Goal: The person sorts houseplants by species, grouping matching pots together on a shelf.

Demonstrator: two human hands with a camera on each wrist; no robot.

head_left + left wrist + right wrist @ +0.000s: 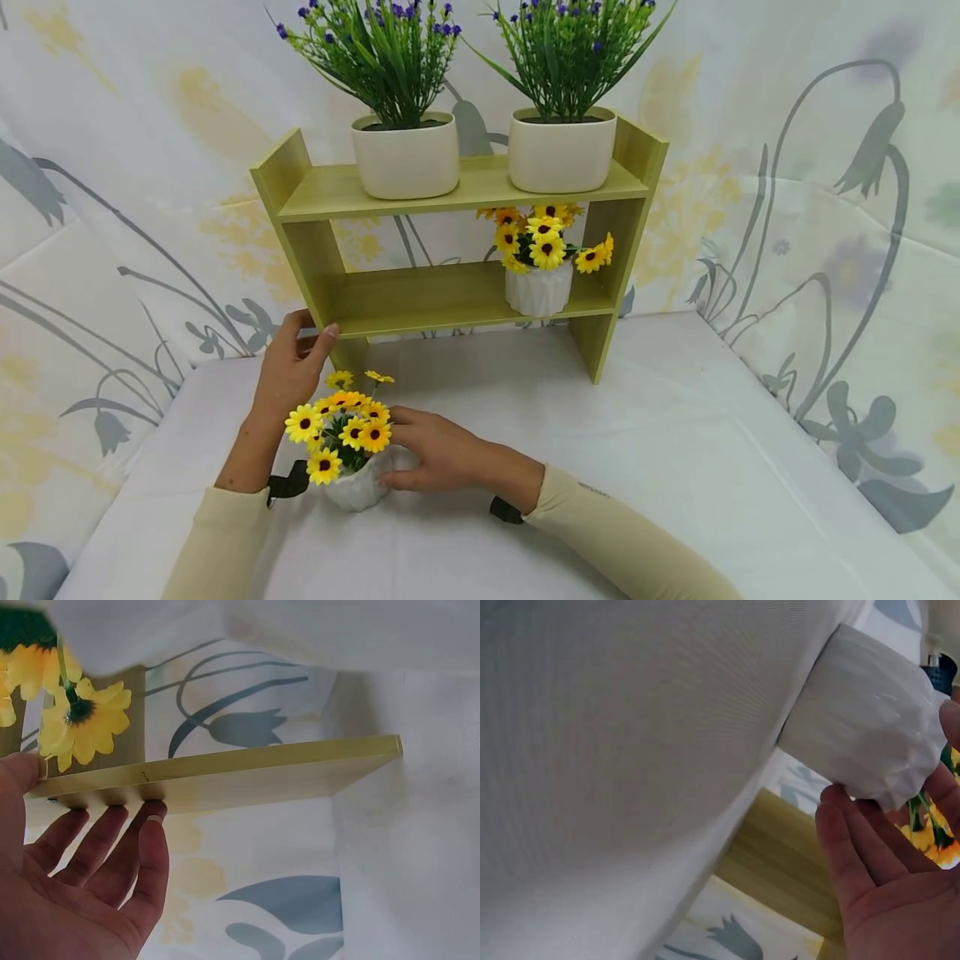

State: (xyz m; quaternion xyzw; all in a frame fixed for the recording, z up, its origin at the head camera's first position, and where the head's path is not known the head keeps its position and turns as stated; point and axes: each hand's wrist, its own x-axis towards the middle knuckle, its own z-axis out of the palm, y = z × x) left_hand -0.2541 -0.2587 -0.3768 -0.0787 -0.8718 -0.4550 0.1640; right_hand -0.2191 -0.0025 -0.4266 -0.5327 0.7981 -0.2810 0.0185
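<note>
My left hand (291, 371) grips the left side panel of a light wooden two-tier shelf (420, 296). In the left wrist view its fingertips press the panel's outer face (262, 780), with the thumb at the front edge. Lower down, a white ridged pot (358, 488) of yellow artificial daisies (351, 432) stands on the cloth in front of the shelf's left end. The right hand (450, 454) holds this pot from its right side, thumb toward the front and fingers around the back. The right wrist view shows the fingers against the pot's wall (862, 720).
Two cream pots (407, 158) with purple-flowered plants stand on the shelf's top tier. A similar white pot (537, 290) of yellow flowers sits at the right of the middle tier. White cloth (675, 467) covers the table, and a floral-printed curtain (795, 208) hangs behind.
</note>
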